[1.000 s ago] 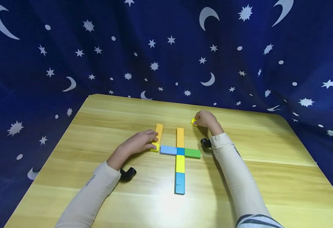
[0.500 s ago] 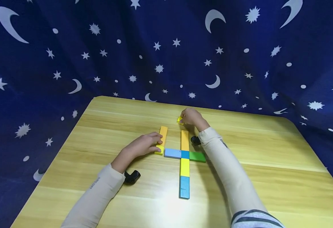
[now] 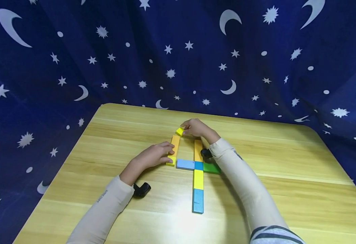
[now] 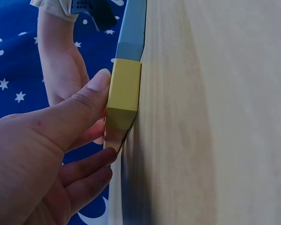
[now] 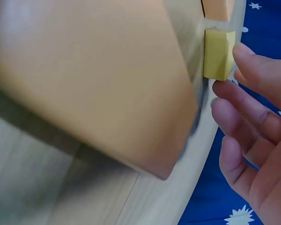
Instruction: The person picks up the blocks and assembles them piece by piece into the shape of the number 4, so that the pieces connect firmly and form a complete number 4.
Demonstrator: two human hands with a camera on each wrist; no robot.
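In the head view my right hand pinches a small yellow block between thumb and fingers, just beyond the far end of an orange block. The right wrist view shows that yellow block tilted, its thumb at one side. My left hand lies beside the orange block, fingers resting on it. Its thumb touches another small yellow block at the near end, also seen as a yellow block in the left wrist view. Both fingers and thumb there look relaxed, not wrapped round either block.
Right of my left hand lies a cross of blocks: light-blue, small blue, green, a second orange block, a longer yellow block and a teal block. A starry dark-blue curtain hangs behind the wooden table.
My right hand has carried the small yellow block leftward, from right of the cross to the far end of the left orange block. My left hand stays at its blocks.
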